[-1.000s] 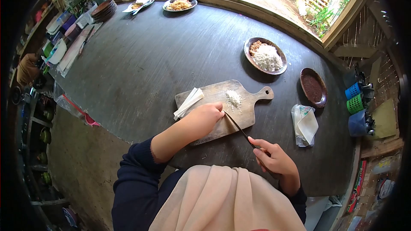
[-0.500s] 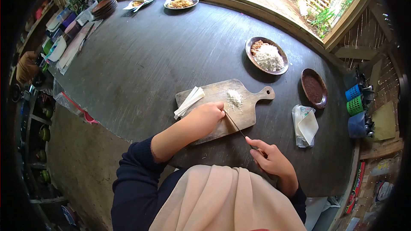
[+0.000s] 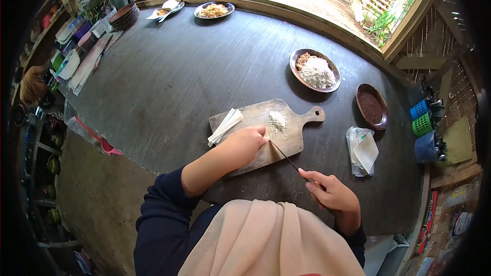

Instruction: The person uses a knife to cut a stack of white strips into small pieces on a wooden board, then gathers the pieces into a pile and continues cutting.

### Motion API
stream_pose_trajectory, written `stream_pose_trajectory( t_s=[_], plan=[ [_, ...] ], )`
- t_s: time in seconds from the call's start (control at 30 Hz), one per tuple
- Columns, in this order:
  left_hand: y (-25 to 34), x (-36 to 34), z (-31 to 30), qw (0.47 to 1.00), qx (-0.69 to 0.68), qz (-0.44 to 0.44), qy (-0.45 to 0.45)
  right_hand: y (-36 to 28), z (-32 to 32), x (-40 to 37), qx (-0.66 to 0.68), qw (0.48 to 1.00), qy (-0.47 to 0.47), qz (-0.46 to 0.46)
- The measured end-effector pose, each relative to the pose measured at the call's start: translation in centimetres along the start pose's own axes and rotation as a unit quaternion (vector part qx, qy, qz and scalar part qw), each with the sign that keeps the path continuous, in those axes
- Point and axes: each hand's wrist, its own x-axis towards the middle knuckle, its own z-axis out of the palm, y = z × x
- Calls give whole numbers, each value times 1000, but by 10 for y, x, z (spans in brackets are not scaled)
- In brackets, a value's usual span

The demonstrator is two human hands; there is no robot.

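A wooden cutting board with a handle lies on the dark table. My left hand is closed over the board, fingertips bunched down; what they hold is mostly hidden, with a bit of white showing beside them. My right hand grips a thin knife, its tip against the board beside my left fingertips. Several white flat strips lie at the board's left end. Just beyond the knife tip sits a small heap of fine white shreds.
An oval plate of white shreds and brown bits stands beyond the board. To the right are a brown oval dish and a plastic packet with white sheets. Food plates and stacked brown dishes line the far edge.
The knife and my right hand have shifted slightly to the right and down. My left hand stays nearly in place. The whole view has shifted a little.
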Motion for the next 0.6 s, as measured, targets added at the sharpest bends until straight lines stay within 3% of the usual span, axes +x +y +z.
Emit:
stream_pose_trajectory(
  t_s=[0.6],
  plan=[
    [-3, 0, 3, 1000, -19, -8, 2, -8, 12, 6, 11, 1000, 20, 10]
  ],
)
